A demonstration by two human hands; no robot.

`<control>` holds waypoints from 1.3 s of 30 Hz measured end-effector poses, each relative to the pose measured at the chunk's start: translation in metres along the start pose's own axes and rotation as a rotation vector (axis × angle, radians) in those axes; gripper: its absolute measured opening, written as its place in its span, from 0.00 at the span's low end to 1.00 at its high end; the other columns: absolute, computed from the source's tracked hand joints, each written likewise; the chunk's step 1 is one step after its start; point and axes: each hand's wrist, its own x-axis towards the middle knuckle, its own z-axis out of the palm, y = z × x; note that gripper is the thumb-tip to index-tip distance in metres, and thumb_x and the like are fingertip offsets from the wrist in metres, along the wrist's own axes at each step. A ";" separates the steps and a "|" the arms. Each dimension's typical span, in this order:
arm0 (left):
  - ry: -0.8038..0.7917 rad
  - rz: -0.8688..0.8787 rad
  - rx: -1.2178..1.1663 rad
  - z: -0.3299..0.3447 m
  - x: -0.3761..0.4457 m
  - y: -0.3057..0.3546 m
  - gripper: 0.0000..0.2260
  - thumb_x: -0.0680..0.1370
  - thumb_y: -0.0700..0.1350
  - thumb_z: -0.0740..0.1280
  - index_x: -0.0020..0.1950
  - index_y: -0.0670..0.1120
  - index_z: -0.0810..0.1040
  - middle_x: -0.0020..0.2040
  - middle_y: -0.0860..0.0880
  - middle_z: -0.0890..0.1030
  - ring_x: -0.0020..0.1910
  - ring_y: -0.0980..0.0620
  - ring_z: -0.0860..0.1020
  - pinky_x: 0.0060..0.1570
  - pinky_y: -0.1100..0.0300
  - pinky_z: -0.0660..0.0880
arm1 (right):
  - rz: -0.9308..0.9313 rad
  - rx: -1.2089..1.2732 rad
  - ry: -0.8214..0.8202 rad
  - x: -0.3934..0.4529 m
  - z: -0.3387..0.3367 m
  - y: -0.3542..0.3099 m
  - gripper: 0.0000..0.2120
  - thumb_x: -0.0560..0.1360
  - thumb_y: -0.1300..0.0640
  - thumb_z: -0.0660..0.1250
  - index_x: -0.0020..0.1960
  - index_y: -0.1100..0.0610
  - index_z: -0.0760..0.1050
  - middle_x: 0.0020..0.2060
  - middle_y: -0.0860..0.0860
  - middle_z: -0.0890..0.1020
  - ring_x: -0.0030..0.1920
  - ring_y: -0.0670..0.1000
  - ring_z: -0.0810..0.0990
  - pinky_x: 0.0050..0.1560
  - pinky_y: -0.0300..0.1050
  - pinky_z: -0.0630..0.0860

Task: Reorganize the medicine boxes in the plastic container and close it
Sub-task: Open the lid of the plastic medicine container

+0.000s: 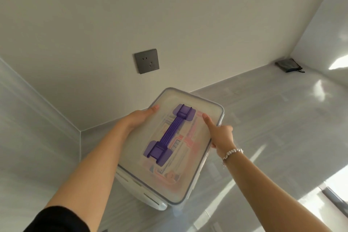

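A translucent plastic container (194, 181) stands on a pale counter, its frosted lid (203, 103) lying on top with a purple handle (168, 134) along the middle. Pink and white medicine boxes (185, 147) show dimly through the lid. My left hand (139, 117) grips the lid's left edge, fingers underneath and thumb on top. My right hand (219, 133) holds the lid's right edge, index finger stretched flat over the top. A bead bracelet (232, 153) circles the right wrist.
A grey wall socket (146, 61) sits on the white wall just behind the container. A dark folded pouch (288, 65) lies in the far right corner of the counter. White latch flaps (143, 192) hang down on the container's near left side.
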 end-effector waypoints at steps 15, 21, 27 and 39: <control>0.277 0.146 0.054 -0.008 -0.020 -0.021 0.26 0.72 0.64 0.64 0.47 0.41 0.81 0.47 0.45 0.82 0.42 0.48 0.79 0.44 0.58 0.74 | -0.143 -0.059 -0.027 -0.023 -0.005 0.005 0.34 0.70 0.47 0.70 0.63 0.64 0.57 0.46 0.56 0.75 0.44 0.54 0.77 0.44 0.50 0.77; 0.412 0.279 0.063 -0.029 -0.043 0.010 0.19 0.69 0.64 0.68 0.43 0.50 0.70 0.41 0.48 0.71 0.40 0.51 0.70 0.36 0.59 0.64 | -0.208 -0.215 0.015 -0.036 -0.014 -0.003 0.41 0.69 0.37 0.65 0.69 0.64 0.59 0.66 0.60 0.62 0.52 0.59 0.75 0.53 0.51 0.75; 0.303 0.296 -0.159 0.000 -0.051 0.022 0.26 0.65 0.67 0.69 0.44 0.44 0.78 0.40 0.42 0.80 0.37 0.47 0.77 0.41 0.56 0.71 | -0.321 -0.208 0.062 -0.028 -0.047 -0.032 0.38 0.71 0.39 0.64 0.72 0.59 0.57 0.67 0.61 0.58 0.55 0.62 0.75 0.55 0.49 0.72; 0.375 0.359 -0.575 0.151 -0.020 0.098 0.30 0.70 0.61 0.69 0.63 0.41 0.74 0.60 0.43 0.79 0.55 0.45 0.79 0.47 0.57 0.79 | -0.418 -0.242 -0.040 0.074 -0.168 -0.090 0.40 0.55 0.34 0.74 0.59 0.56 0.73 0.48 0.52 0.83 0.43 0.50 0.82 0.41 0.43 0.79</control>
